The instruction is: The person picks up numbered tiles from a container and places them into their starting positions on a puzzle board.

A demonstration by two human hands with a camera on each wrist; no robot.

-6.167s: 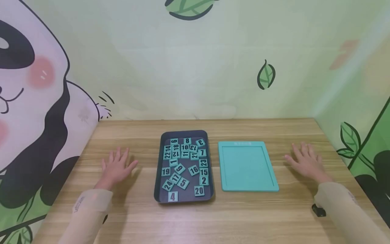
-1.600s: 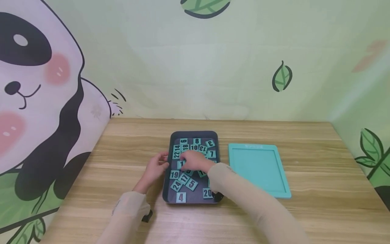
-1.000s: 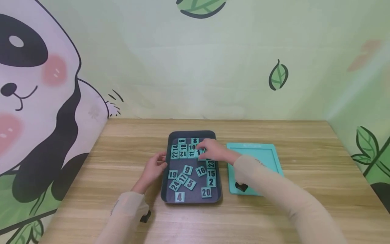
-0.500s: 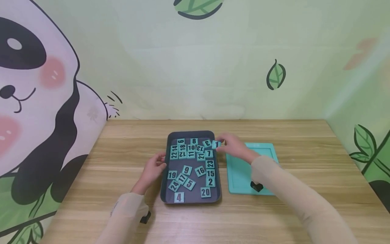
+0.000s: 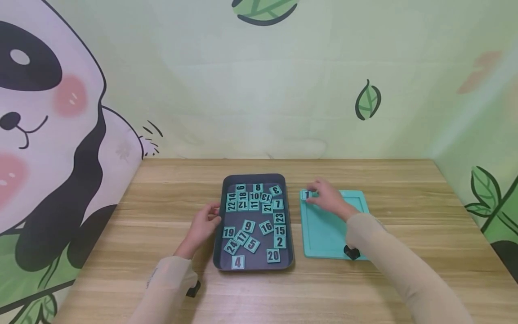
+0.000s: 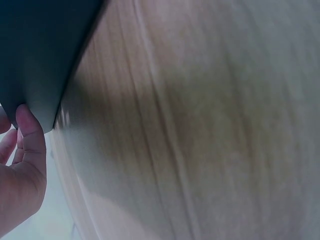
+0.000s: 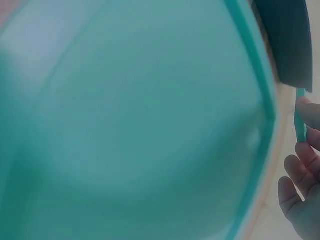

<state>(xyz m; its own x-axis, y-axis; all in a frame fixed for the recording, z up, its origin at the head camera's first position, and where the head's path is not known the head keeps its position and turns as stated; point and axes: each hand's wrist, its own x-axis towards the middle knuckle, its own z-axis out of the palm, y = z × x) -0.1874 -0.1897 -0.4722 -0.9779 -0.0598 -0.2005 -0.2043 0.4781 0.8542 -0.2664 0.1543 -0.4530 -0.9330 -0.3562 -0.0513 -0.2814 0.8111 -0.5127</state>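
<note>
My right hand (image 5: 328,197) pinches a turquoise number tile marked 1 (image 5: 306,195) at the far left corner of a turquoise square frame board (image 5: 332,229). In the right wrist view, the tile (image 7: 300,117) appears edge-on between thumb and fingers; whether it touches the board is unclear. My left hand (image 5: 204,225) holds the left side of a dark tray (image 5: 217,252). The left wrist view has its thumb (image 6: 30,122) against the tray's outer wall; the other fingertips are partly hidden. Several number tiles lie scattered in the tray, such as the 9 (image 5: 248,226) and the 4 (image 5: 238,262).
Tray and board lie side by side on a wooden table (image 5: 259,297), with a narrow strip of wood between them. Behind the table rises a pale green wall (image 5: 259,99) with a panda picture (image 5: 81,144) at left. My right sleeve (image 5: 392,256) crosses the board's near right part.
Both hands have come in from the table's sides. The right hand has picked the 1 tile out of the tray and carried it right, over the board's corner. The left hand stays at the tray.
</note>
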